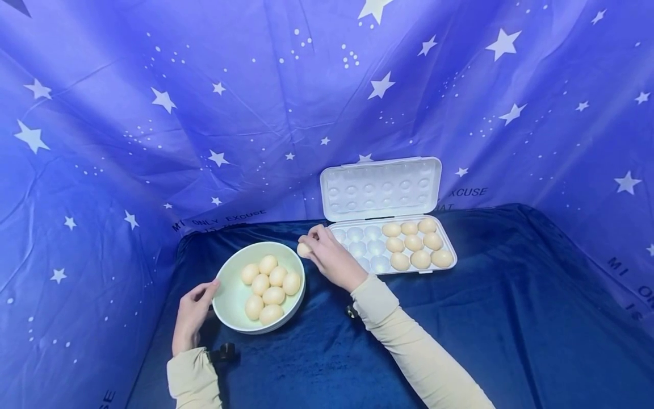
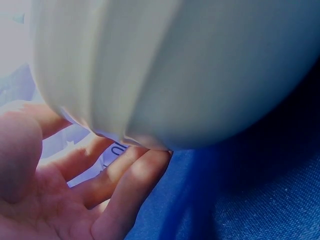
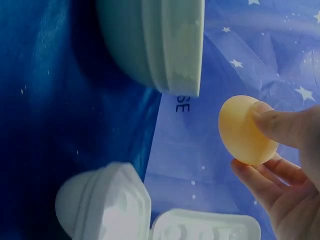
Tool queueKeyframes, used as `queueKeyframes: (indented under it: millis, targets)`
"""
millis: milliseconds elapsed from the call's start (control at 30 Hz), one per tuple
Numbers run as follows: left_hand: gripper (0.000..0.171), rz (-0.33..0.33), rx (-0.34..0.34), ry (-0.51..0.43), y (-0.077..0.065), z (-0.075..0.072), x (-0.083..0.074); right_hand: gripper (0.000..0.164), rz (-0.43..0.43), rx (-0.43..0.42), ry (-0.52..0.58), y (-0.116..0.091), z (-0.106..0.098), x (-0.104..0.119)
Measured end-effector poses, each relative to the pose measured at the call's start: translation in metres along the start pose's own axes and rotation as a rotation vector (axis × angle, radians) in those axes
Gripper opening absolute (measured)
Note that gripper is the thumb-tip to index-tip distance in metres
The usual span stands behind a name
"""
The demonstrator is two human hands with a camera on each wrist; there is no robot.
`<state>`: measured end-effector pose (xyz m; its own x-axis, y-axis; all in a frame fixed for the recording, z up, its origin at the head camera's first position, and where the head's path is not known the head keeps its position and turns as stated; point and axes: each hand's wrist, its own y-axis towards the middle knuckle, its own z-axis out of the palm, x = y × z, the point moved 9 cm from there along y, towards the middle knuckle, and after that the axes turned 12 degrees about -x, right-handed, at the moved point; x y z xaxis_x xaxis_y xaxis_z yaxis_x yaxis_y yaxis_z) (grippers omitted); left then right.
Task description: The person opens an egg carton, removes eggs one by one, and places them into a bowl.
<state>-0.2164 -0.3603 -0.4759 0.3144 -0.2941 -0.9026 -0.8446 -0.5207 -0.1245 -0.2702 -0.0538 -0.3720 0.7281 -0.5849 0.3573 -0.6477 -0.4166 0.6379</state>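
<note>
My right hand point(image 1: 329, 255) pinches a pale brown egg point(image 3: 247, 130) between thumb and fingertips. It is held in the air between the bowl and the egg carton. My left hand point(image 1: 193, 312) holds the pale green bowl point(image 1: 228, 301) at its left side, fingertips against the outer wall in the left wrist view. Several eggs point(image 1: 273, 295) lie heaped inside the bowl. The white egg carton point(image 1: 388, 271) stands to the right with its lid point(image 1: 380, 190) raised. Eggs point(image 1: 413, 243) fill its right-hand cups, while bare cups point(image 1: 375, 247) show on the left, partly behind my right hand.
Dark blue cloth point(image 1: 511, 318) covers the table. A blue-purple curtain point(image 1: 286, 113) printed with white stars and lettering hangs behind and at both sides, close behind the raised lid. Each wrist carries a small black camera mount point(image 1: 225, 352).
</note>
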Motion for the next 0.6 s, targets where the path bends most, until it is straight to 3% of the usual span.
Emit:
queueKeyframes:
  millis: [600]
  targets:
    - [0.059, -0.007, -0.007, -0.016, 0.001, 0.000, 0.000, 0.028, -0.102, 0.052, -0.011, 0.001, 0.025, 0.022]
